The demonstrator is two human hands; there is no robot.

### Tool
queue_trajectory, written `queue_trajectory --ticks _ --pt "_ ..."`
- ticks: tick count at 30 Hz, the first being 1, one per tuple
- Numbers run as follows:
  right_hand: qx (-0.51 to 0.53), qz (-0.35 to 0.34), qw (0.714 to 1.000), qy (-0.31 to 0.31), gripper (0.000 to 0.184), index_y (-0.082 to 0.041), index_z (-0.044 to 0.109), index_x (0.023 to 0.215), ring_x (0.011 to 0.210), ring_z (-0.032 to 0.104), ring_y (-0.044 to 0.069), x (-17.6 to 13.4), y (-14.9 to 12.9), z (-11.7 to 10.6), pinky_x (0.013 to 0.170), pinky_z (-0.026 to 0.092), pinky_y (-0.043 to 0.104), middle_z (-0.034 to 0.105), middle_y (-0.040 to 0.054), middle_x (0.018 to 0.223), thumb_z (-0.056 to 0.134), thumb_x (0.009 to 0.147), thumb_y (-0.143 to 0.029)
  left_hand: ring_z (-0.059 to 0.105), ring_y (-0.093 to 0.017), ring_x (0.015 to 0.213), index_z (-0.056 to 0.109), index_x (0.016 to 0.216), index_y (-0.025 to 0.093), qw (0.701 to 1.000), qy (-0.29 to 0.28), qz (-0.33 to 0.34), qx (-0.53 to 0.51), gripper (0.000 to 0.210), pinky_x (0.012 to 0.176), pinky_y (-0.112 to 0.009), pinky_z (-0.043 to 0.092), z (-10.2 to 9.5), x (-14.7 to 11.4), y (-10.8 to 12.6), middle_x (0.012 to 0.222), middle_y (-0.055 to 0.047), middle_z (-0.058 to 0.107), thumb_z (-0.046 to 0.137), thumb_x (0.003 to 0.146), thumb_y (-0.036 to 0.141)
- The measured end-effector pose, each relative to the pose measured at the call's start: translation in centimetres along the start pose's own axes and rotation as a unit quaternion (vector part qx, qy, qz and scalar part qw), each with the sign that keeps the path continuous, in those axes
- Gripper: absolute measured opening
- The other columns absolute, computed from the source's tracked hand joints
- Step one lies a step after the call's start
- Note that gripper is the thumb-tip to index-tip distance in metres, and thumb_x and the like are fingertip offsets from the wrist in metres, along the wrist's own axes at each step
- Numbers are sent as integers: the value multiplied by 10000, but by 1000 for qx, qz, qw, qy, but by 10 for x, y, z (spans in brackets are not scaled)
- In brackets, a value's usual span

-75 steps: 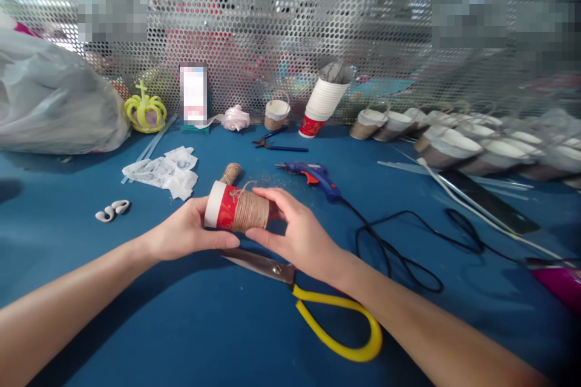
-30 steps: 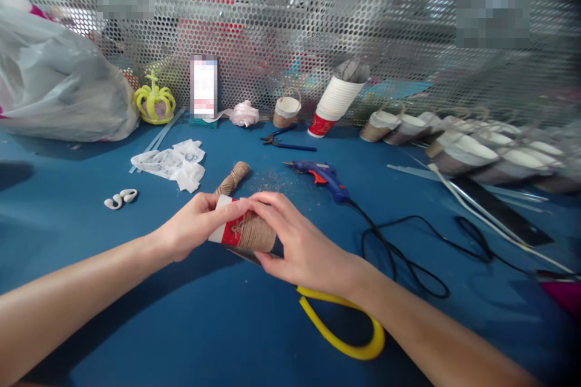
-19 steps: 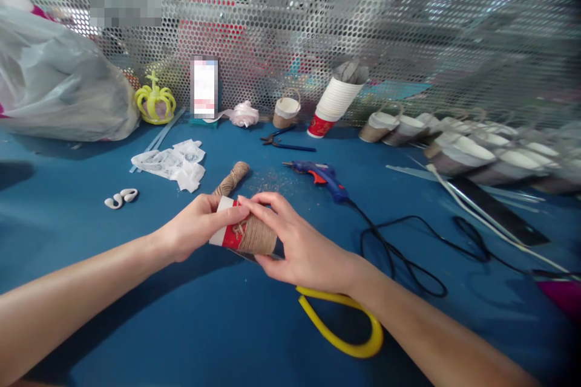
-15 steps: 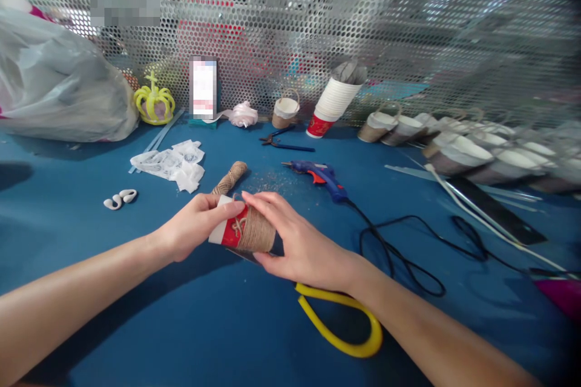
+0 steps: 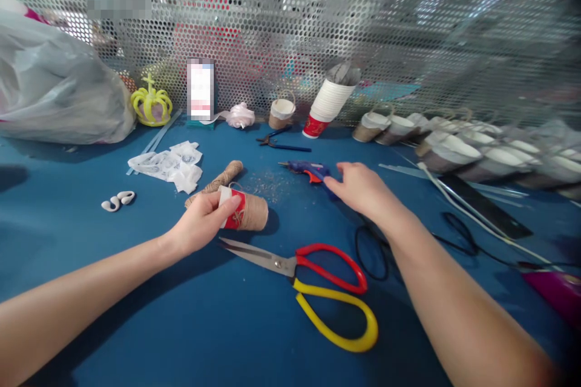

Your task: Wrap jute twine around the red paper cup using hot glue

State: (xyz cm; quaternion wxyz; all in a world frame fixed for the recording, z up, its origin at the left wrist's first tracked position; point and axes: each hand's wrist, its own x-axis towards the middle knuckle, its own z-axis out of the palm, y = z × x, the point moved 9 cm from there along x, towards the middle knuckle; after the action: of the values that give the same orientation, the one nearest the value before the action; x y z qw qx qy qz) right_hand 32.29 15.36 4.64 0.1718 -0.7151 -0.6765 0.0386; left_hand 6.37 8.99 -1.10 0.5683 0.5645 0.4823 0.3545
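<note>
My left hand [image 5: 200,221] is closed on the rim end of a paper cup [image 5: 254,213], which lies on its side. Brown twine is wound around the cup's lower part, and a red printed band with a twine knot shows beside my thumb. My right hand [image 5: 363,190] is over the handle of a blue hot glue gun [image 5: 308,166] with a red trigger. Its thumb and fingers are apart at the handle, which is partly hidden. Scissors [image 5: 279,263] with one red and one yellow handle lie in front of the cup. A twine skein [image 5: 222,176] lies behind it.
Pliers [image 5: 284,145] lie behind the glue gun. A stack of paper cups [image 5: 333,101] leans at the back. Several twine-wrapped cups [image 5: 458,151] stand at the right. White crumpled film [image 5: 170,164] and a plastic bag [image 5: 59,84] are at left. Black cord [image 5: 372,254] loops under my right arm.
My right hand has left the twine-wrapped cup and moved right and away to the glue gun. My left hand keeps hold of the cup. The scissors now show in full.
</note>
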Motion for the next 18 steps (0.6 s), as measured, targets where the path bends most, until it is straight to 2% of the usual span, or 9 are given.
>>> queue_trajectory --ticks 2,5,7,10,14,16,18 --pt "8 20 999 -34 36 -181 622 613 789 644 326 6 14 14 699 478 402 665 128 661 632 647 -183 611 -178 687 667 842 117 1000 0 7 5 466 633 -254 483 2 3 1 712 -39 676 563 725 556" --pt "40 54 996 -62 184 -206 515 475 679 641 304 8 23 29 623 466 372 600 72 511 637 584 -121 604 -169 674 668 835 120 1000 -4 9 5 442 619 -240 475 5 6 1 692 -32 673 564 726 536" --pt "77 75 992 -59 178 -206 499 499 683 636 293 7 24 31 610 464 359 590 61 511 628 576 -110 600 -164 671 662 835 118 1000 -7 5 -6 426 626 -237 470 6 8 -1 697 -31 673 587 713 519" --pt "164 92 980 -61 93 -185 548 657 670 633 231 2 17 27 578 477 309 619 51 582 589 619 -111 588 -152 664 652 848 113 1000 -2 3 -12 418 639 -232 461 3 9 -4 702 -26 668 586 720 506" --pt "303 70 945 -98 213 -189 530 886 686 634 144 -14 -12 12 611 508 247 657 26 756 560 679 -149 550 -128 624 646 820 116 999 12 15 34 417 583 -211 432 0 7 0 687 -15 645 520 760 508" --pt "359 54 920 -151 145 -184 534 822 623 619 137 -27 -30 8 593 511 254 646 25 714 588 699 -240 523 -120 595 639 780 114 997 23 26 72 405 550 -209 409 -2 6 5 664 -9 621 499 774 494" --pt "373 42 909 -180 142 -176 541 766 546 597 127 -39 -44 3 529 490 242 642 28 666 620 685 -261 499 -115 565 632 765 112 994 29 32 102 400 524 -213 387 -3 5 9 632 -4 595 484 785 483"
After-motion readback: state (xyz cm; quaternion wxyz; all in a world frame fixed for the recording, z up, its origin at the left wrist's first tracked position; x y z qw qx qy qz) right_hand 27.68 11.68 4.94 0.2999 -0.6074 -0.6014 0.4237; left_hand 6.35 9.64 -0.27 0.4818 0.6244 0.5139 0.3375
